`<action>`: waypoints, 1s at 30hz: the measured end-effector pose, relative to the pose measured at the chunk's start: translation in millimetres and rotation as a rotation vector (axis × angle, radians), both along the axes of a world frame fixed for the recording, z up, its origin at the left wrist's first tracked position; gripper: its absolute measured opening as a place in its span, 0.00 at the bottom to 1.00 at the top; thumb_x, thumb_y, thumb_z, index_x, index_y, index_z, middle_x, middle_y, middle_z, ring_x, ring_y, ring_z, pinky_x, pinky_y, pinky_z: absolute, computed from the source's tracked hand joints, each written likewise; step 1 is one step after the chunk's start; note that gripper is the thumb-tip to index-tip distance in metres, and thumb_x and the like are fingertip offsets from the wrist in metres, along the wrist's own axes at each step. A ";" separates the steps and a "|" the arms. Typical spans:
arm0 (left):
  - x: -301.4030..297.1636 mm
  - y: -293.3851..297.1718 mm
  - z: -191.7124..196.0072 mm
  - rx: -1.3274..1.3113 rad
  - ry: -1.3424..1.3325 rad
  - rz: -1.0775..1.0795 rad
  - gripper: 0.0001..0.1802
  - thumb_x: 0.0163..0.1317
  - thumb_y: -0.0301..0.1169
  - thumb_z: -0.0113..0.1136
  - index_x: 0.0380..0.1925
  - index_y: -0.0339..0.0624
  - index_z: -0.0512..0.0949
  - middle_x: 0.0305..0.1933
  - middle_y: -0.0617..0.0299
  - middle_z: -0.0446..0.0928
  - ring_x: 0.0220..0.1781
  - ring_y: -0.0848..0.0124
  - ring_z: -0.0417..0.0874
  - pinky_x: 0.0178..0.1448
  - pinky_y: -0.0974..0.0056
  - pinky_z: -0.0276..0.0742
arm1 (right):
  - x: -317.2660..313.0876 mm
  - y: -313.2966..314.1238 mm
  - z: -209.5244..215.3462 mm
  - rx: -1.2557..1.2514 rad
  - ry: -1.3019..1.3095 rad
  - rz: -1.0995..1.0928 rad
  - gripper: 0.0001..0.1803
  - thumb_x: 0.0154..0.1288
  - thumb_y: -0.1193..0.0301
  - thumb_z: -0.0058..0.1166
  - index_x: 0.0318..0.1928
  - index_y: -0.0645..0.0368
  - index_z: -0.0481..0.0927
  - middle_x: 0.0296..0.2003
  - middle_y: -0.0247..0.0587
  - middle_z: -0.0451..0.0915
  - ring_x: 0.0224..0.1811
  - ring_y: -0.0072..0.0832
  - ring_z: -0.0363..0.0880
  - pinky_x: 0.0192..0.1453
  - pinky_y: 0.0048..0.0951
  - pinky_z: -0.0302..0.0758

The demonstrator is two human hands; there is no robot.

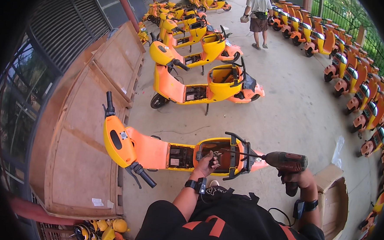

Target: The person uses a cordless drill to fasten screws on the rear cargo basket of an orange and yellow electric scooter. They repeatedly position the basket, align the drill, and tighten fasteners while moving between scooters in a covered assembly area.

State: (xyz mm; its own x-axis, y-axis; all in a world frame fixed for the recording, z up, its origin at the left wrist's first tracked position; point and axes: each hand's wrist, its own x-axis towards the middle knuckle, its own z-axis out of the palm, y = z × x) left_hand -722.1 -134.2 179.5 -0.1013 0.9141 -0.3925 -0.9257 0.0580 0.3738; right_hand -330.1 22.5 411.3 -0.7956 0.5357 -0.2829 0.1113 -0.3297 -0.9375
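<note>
An orange and yellow scooter stands side-on in front of me, its seat off and the yellow seat tub and footboard battery bay exposed. My left hand reaches into the seat tub and pinches a small dark part there. My right hand grips a dark red cordless drill, whose long bit points left into the tub's rear bracket. Both wrists wear black straps.
Large wooden crates lie to the left. More stripped scooters stand behind, and a row of orange scooters lines the right. A cardboard box sits by my right arm. A person walks away far ahead.
</note>
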 end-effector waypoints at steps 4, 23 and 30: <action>7.8 17.6 26.2 -0.089 0.141 0.062 0.13 0.72 0.41 0.55 0.43 0.42 0.77 0.33 0.62 0.77 0.29 0.73 0.74 0.28 0.71 0.67 | 9.6 -15.2 -10.9 -0.031 0.099 -0.050 0.28 0.43 0.82 0.62 0.51 0.62 0.79 0.37 0.42 0.83 0.34 0.30 0.82 0.37 0.32 0.80; 12.1 29.3 67.0 -0.139 0.416 -0.102 0.14 0.70 0.37 0.59 0.43 0.36 0.77 0.25 0.68 0.67 0.23 0.77 0.67 0.23 0.73 0.60 | 41.0 -37.2 -31.2 0.007 0.111 -0.068 0.32 0.41 0.84 0.64 0.54 0.62 0.79 0.38 0.39 0.82 0.41 0.28 0.80 0.42 0.32 0.81; 2.1 18.3 46.0 -0.226 0.344 -0.048 0.11 0.70 0.40 0.58 0.37 0.46 0.73 0.23 0.67 0.67 0.21 0.77 0.67 0.20 0.74 0.57 | 31.3 -44.8 -41.5 -0.007 0.137 -0.060 0.26 0.46 0.82 0.63 0.51 0.63 0.80 0.37 0.41 0.83 0.38 0.26 0.81 0.41 0.30 0.80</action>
State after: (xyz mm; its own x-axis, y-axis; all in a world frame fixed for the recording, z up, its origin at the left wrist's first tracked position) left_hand -720.0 -116.0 225.5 -0.2209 0.8155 -0.5350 -0.7435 0.2142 0.6335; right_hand -298.8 -22.3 369.8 -0.7938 0.5814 -0.1783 -0.0370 -0.3389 -0.9401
